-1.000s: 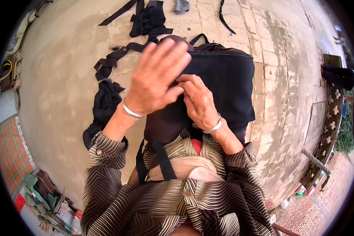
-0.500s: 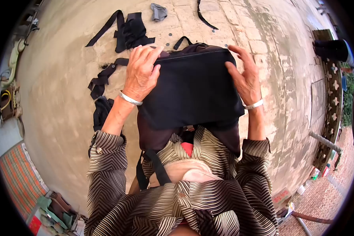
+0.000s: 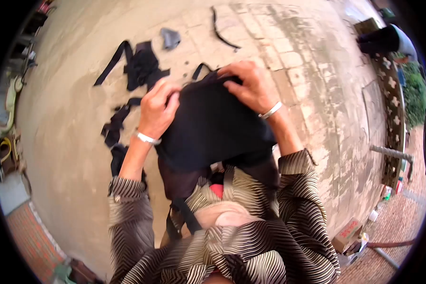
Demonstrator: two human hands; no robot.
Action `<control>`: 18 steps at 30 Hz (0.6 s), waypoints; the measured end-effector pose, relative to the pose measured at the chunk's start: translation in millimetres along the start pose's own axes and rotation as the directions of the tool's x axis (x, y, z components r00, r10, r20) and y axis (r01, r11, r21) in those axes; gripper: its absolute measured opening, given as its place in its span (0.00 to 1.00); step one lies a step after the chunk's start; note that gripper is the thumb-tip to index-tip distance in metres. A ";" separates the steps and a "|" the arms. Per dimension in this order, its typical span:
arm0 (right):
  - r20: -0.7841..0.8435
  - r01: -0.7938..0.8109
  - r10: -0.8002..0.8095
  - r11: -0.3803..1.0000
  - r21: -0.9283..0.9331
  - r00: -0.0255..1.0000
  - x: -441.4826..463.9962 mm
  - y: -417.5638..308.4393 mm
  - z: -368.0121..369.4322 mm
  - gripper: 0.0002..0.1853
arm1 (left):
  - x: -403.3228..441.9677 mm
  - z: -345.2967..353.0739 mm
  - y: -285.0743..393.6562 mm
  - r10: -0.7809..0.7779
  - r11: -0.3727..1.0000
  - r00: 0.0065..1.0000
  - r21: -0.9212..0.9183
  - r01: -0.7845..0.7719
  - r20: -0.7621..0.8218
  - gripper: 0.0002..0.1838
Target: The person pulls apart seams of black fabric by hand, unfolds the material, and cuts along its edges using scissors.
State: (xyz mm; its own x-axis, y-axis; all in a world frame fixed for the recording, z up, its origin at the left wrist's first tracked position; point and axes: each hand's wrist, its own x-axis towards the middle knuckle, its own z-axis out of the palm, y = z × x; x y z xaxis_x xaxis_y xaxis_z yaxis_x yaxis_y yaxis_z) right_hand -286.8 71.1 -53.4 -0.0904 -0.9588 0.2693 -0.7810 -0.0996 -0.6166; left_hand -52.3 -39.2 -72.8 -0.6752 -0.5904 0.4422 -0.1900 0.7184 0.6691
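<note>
A piece of black cloth (image 3: 213, 125) lies across my lap, over the dark trousers I wear. My left hand (image 3: 157, 106) is closed at its upper left corner, thumb towards me and fingers over the far edge. Along the upper edge, my right hand (image 3: 252, 86) pinches the fabric between thumb and fingers, and the edge bunches a little there. Both fingertips are partly hidden behind the cloth. A black strap loop (image 3: 202, 70) sticks out just beyond the far edge.
Black cloth scraps (image 3: 144, 65) lie on the paved ground ahead, with more dark strips (image 3: 116, 124) at left. Further off are a grey scrap (image 3: 170, 38) and a thin black strip (image 3: 218, 29). Another person (image 3: 388, 40) bends at far right, near a metal pipe (image 3: 392, 152).
My right hand has moved left along the cloth's upper edge and closed on it; before, its fingers were spread at the right corner. The left hand has shifted slightly down. The view has tilted.
</note>
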 end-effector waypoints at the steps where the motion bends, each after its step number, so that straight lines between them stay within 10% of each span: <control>1: -0.032 0.090 -0.089 0.996 0.028 0.996 0.8 3.6 -4.0 0.12 | 3.8 -7.1 11.8 -0.036 0.996 0.999 -0.087 0.038 0.027 0.04; 9: 0.028 0.039 -0.035 0.992 -0.123 0.999 -15.1 3.1 -39.5 0.06 | 7.0 -53.2 57.1 -0.056 0.981 0.998 -0.183 0.058 0.016 0.04; 18: -0.370 -0.193 0.035 0.896 -0.400 0.928 -51.2 8.5 -106.4 0.07 | 16.4 -106.3 82.6 -0.029 0.974 0.999 -0.224 0.021 -0.031 0.03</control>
State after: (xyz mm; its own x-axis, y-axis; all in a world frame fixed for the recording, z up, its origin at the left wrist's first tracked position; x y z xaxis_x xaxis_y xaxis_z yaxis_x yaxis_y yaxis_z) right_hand -354.6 147.7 6.3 -0.3401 -0.7953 0.5018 -0.9293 0.2025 -0.3088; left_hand -3.3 -28.7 53.2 -0.6467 -0.6220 0.4414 -0.0398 0.6054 0.7949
